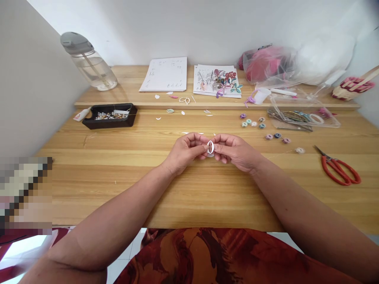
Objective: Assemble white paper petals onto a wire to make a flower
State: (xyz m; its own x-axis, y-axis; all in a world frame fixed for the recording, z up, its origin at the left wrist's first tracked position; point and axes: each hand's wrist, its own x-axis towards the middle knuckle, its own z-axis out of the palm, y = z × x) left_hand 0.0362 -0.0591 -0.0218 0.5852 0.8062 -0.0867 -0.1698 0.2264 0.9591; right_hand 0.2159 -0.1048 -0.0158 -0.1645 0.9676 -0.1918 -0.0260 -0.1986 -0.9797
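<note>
Over the middle of the table, my left hand (189,152) and my right hand (235,152) meet at a small white leaf-shaped piece (211,147). It has a pointed top, an open outline and a dark line down its centre. Thumb and fingers of each hand pinch it from its own side. A pale rounded bit shows just under it; I cannot tell whether it belongs to the same piece. Behind my hands lie thin white slivers (189,133), a striped green-white leaf shape (170,111) and small white cut-outs (182,113).
Red-handled scissors (340,169) lie at the right, near several thread bobbins (269,136). A clear plastic tray (328,120) sits behind them. At the left stands a black box (109,122) of beads. A raised shelf holds paper sheets (164,75) and a water bottle (94,69).
</note>
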